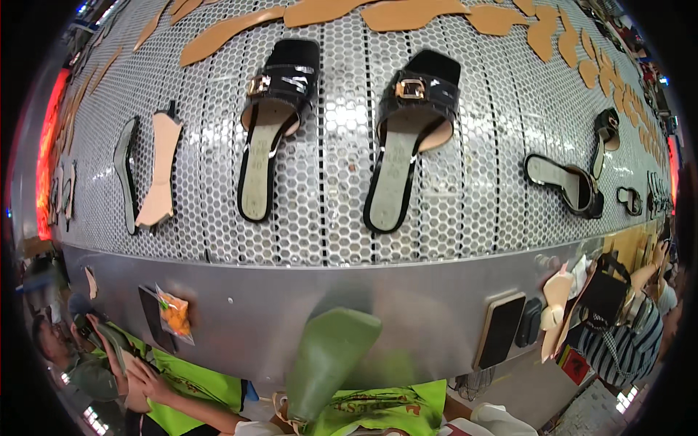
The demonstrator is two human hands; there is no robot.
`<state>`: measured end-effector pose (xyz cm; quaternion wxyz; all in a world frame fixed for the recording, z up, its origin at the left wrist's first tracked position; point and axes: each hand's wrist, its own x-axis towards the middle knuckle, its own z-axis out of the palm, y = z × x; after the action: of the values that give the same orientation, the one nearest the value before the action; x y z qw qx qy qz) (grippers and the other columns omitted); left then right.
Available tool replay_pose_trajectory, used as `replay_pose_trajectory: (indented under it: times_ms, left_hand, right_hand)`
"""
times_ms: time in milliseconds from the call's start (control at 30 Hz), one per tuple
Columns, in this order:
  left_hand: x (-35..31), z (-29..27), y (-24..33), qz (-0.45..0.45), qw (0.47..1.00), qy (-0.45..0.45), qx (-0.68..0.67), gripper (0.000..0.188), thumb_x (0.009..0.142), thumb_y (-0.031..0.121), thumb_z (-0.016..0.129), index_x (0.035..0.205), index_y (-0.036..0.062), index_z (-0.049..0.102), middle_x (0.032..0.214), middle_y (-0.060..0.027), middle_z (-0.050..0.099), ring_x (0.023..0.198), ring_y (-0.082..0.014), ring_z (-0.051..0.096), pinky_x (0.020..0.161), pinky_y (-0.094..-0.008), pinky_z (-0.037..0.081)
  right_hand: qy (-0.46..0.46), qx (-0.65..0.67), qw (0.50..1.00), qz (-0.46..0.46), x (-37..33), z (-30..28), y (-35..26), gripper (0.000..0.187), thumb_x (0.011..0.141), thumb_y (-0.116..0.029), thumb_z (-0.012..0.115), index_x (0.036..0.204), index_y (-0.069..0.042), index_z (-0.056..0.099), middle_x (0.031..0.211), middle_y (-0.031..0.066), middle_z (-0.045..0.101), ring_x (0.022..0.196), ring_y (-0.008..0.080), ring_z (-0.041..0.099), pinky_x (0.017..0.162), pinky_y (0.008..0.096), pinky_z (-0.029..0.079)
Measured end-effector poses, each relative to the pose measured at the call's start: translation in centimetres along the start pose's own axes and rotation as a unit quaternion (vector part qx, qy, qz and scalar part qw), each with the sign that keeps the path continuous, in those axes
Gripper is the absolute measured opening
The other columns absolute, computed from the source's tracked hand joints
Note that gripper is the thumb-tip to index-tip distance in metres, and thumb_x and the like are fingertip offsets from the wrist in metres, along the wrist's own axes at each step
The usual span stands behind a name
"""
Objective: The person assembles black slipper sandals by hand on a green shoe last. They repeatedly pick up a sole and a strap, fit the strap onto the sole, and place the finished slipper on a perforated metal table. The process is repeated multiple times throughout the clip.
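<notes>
A green shoe last rises from the lower edge, its broad toe over the metal ledge and its narrow end low down. Beside that narrow end shows a bit of my left hand, which appears closed on the last; most of its fingers are hidden. Of my right arm only a little skin shows by my bright green apron; the hand itself is out of sight. Beyond the ledge, a left black sandal and a right black sandal, both gold-buckled, lie soles down on the honeycomb-patterned surface.
The metal ledge holds an orange snack packet and a black phone. Two insole pieces, one pink-beige, lie left. More sandals lie right; tan sole pieces line the far side. Co-workers stand at left and right.
</notes>
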<state>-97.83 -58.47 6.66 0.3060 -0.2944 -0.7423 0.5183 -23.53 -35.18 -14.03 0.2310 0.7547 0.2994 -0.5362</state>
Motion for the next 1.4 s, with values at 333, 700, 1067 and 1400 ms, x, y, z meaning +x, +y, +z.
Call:
replay_pose_trajectory:
  times_ms: [333, 700, 1067, 1400]
  left_hand:
    - [-5.1, 13.9, 7.1, 0.111, 0.985, 0.061, -0.117, 0.022, 0.093, 0.012, 0.049, 0.103, -0.0013, 0.064, 0.125, -0.0156, 0.058, 0.116, -0.0262, 0.054, 0.106, -0.0370, 0.043]
    - [-6.2, -7.2, 12.0, -0.121, 0.783, -0.080, -0.605, 0.027, 0.095, 0.014, 0.047, 0.116, 0.0017, 0.058, 0.123, -0.0162, 0.060, 0.117, -0.0232, 0.054, 0.098, -0.0324, 0.046]
    - [-18.9, -14.7, 25.8, 0.106, 0.451, -0.466, -0.754, 0.030, 0.091, 0.015, 0.054, 0.117, 0.0002, 0.059, 0.122, -0.0188, 0.061, 0.113, -0.0257, 0.058, 0.093, -0.0338, 0.048]
    - [-31.6, -6.9, 24.3, 0.223, 0.372, -0.484, -0.760, 0.034, 0.088, 0.016, 0.060, 0.117, -0.0011, 0.059, 0.121, -0.0210, 0.062, 0.110, -0.0280, 0.061, 0.089, -0.0351, 0.049]
  right_hand:
    - [0.018, -0.001, 0.999, -0.030, 0.4, 0.9, -4.5, 0.036, 0.087, -0.011, 0.062, 0.120, 0.003, 0.058, 0.121, 0.0181, 0.060, 0.109, 0.0307, 0.057, 0.089, 0.0408, 0.049]
    - [0.043, -0.034, 0.988, -0.147, 4.4, -0.2, -0.5, 0.036, 0.083, -0.009, 0.063, 0.117, 0.003, 0.059, 0.117, 0.0209, 0.061, 0.107, 0.0340, 0.059, 0.088, 0.0415, 0.050]
    - [0.059, -0.002, 0.994, -0.092, 1.6, -0.5, 7.1, 0.036, 0.079, -0.006, 0.063, 0.114, 0.003, 0.060, 0.113, 0.0237, 0.062, 0.105, 0.0373, 0.060, 0.086, 0.0422, 0.050]
    - [0.044, -0.117, 0.983, -0.138, 1.6, 1.8, 8.2, 0.036, 0.076, -0.004, 0.064, 0.111, 0.003, 0.061, 0.109, 0.0263, 0.063, 0.103, 0.0402, 0.061, 0.085, 0.0428, 0.051]
